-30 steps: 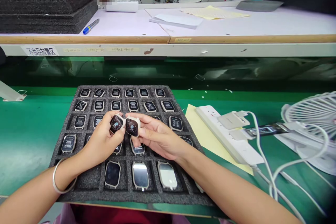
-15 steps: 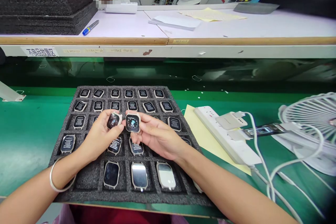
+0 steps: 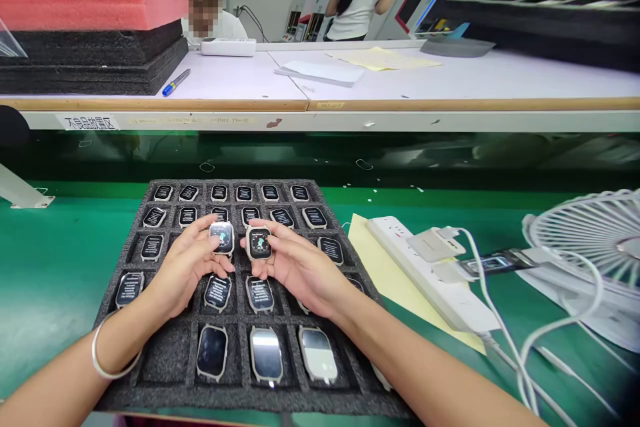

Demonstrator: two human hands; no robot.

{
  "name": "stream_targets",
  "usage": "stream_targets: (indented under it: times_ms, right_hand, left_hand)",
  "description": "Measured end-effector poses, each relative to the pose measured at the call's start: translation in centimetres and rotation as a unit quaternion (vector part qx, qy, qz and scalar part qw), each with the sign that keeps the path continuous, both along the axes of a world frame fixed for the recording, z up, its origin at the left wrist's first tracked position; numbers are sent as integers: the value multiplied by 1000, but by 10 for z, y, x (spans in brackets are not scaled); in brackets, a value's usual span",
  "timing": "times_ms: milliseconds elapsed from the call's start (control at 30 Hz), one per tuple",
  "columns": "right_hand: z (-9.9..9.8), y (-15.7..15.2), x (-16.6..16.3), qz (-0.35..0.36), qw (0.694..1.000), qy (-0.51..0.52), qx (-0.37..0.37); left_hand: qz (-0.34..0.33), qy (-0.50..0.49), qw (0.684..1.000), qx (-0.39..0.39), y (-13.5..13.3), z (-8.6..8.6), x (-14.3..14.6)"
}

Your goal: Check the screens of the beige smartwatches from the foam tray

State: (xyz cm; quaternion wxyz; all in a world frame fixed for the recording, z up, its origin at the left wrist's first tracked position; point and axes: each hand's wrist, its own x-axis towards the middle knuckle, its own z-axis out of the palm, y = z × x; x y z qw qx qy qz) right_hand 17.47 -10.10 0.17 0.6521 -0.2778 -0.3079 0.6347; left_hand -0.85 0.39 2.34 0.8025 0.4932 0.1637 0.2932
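Note:
My left hand point(image 3: 187, 260) grips a smartwatch case point(image 3: 222, 239) with a lit screen, thumb on its face. Close beside it, my right hand point(image 3: 295, 260) is closed on a second smartwatch case point(image 3: 259, 243), whose screen shows a similar lit dial. Neither case has a strap. Both are held apart, above a black foam tray point(image 3: 167, 363) with square pockets. Strapless watches lie in many pockets, most showing lines of white text. In the front row, a dark-screened watch point(image 3: 212, 352) lies left of two with glare on them. My hands and forearms hide some pockets.
Right of the tray, a white power strip point(image 3: 425, 267) with a plugged-in charger rests on yellow paper point(image 3: 361, 250). Loose white cables run beside a white fan point(image 3: 595, 240). A raised shelf point(image 3: 240, 80) behind holds foam stacks, papers and a pen. Two people are beyond it.
The left-hand watch has turned from tilted to facing me, and its dial now shows brightly. My right hand still holds its watch. The camera view has tipped upward slightly.

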Motion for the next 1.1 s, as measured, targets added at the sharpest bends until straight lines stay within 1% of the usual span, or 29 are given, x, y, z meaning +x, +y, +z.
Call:
stream_targets:
  times_ms: [167, 400, 800, 933, 1100]
  right_hand:
    - [0, -3, 0, -10, 999, -41, 8]
    - [1, -2, -2, -3, 998, -65, 18]
    - [1, -3, -1, -13, 994, -109, 19]
    - [0, -4, -2, -20, 991, -133, 13]
    - [0, -5, -3, -16, 992, -125, 11]
  left_hand:
    - [3, 6, 997, 78, -2, 1, 2]
    - [-13, 21, 993, 112, -3, 0, 5]
    - [-29, 28, 991, 124, -4, -1, 5]
    - [-22, 38, 991, 128, -5, 0, 4]
    - [-23, 29, 990, 133, -6, 1, 5]
